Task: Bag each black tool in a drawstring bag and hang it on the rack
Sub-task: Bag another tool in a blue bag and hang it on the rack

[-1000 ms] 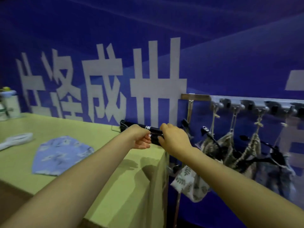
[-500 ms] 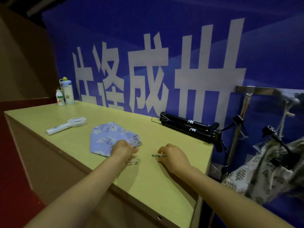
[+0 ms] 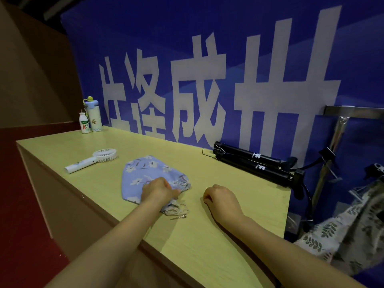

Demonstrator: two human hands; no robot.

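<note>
nearest me, my left hand [image 3: 159, 191] pinches the gathered mouth of the blue floral drawstring bag [image 3: 145, 173] near the front edge of the green table [image 3: 207, 250]. my right hand [image 3: 221, 201] rests curled on bare tabletop just beside it; i cannot tell if it holds anything. a small metal pin [image 3: 179, 217] lies by the bag's cord. open table runs left to the white fan [image 3: 91, 160]. further back, two black tools [image 3: 255, 163] lie along the banner at the table's right edge. the rack [image 3: 340, 129] is cut off right. since half a second ago, the view has closed in.
</note>
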